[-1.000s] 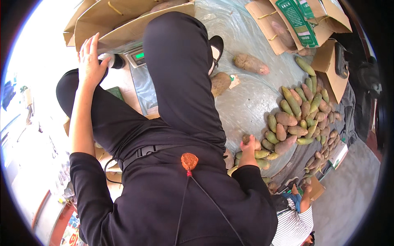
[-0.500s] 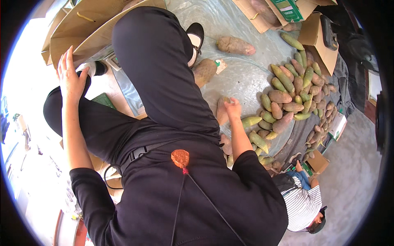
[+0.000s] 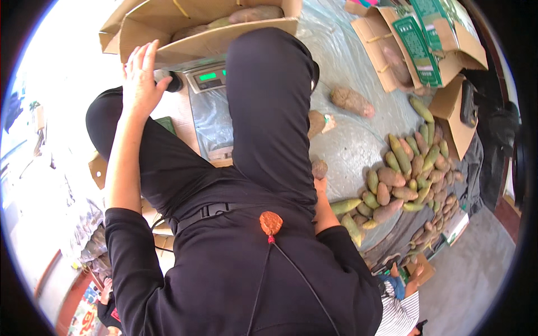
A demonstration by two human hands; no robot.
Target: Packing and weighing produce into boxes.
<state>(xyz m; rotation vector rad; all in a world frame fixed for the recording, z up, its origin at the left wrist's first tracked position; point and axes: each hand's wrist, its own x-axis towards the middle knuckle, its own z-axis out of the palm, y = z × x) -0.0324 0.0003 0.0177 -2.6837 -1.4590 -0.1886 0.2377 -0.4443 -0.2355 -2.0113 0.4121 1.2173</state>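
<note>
Brown, one vegetable [image 3: 319, 169] is met near the plastic sheet's [image 3: 358, 145] edge by the right hand [image 3: 320, 187], now part-hidden by the thigh [image 3: 272, 112], so grip cannot be told; the left hand [image 3: 139, 87] is held empty, unfurled, at the carton's [image 3: 193, 50] corner.

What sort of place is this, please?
Probably a produce packing area, though I cannot be sure. A big pile of root vegetables lies on the right, an open cardboard box at the top holds a few more, and just below it is a scale with a lit green display.
</note>
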